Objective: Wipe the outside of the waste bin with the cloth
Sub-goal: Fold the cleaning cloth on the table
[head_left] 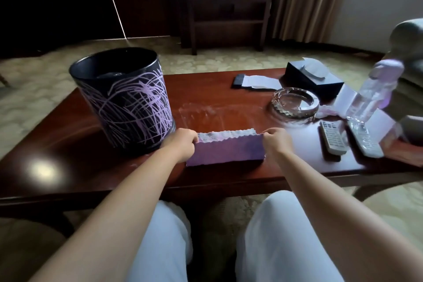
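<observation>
Now 2 hands stretch a purple cloth (225, 149) over the near edge of the desk (68, 162).

Nearest, the left hand (183, 143) pinches the cloth's left end and the right hand (275, 142) pinches its right end, fingers curled round the top edge. Just left of the left hand stands the black waste bin (123, 98) with purple scribbles, upright on the desk. Farther right lie 2 remotes (333, 136), a glass ashtray (294, 103), a bottle (370, 96) and a dark tissue box (313, 80).
</observation>
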`<state>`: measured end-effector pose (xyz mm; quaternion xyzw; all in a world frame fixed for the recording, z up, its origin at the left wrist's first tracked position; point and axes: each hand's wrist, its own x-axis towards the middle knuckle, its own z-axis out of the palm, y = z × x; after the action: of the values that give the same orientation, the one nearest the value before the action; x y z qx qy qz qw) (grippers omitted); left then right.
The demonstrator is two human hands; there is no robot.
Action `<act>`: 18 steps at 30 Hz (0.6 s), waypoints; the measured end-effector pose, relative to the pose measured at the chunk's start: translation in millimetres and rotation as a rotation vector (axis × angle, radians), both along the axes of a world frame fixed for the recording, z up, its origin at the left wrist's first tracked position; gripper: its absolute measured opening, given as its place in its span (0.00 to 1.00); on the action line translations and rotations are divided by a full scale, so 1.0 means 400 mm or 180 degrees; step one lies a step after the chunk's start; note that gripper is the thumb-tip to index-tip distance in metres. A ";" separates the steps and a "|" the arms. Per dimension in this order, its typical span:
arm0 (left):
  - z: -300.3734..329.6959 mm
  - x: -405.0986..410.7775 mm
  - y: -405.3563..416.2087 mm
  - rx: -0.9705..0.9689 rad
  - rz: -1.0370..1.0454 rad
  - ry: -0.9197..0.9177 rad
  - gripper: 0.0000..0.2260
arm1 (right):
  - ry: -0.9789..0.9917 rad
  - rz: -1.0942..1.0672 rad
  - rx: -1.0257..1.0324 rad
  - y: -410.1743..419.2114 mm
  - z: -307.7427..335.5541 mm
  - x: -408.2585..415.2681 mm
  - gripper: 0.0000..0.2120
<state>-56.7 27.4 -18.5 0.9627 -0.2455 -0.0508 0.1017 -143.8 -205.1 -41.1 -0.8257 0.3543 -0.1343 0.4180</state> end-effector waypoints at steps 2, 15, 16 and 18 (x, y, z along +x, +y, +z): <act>-0.020 0.033 -0.004 -0.0285 0.0093 -0.0014 0.15 | -0.0110 0.0011 0.0076 -0.011 -0.008 0.029 0.13; -0.076 0.179 -0.057 -0.0716 -0.0035 -0.0781 0.12 | -0.0498 -0.0050 0.0659 -0.070 -0.073 0.198 0.13; -0.081 0.182 -0.062 -0.0756 -0.0042 -0.0853 0.11 | -0.0547 -0.0037 0.0713 -0.075 -0.077 0.204 0.13; -0.094 0.182 -0.068 -0.0788 -0.0088 -0.0913 0.11 | -0.0604 -0.0031 0.0810 -0.078 -0.085 0.211 0.13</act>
<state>16.2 0.2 -56.2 0.9367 -0.2751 0.1162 0.1827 -59.4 -236.2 -75.0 -0.7479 0.3314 -0.1678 0.5501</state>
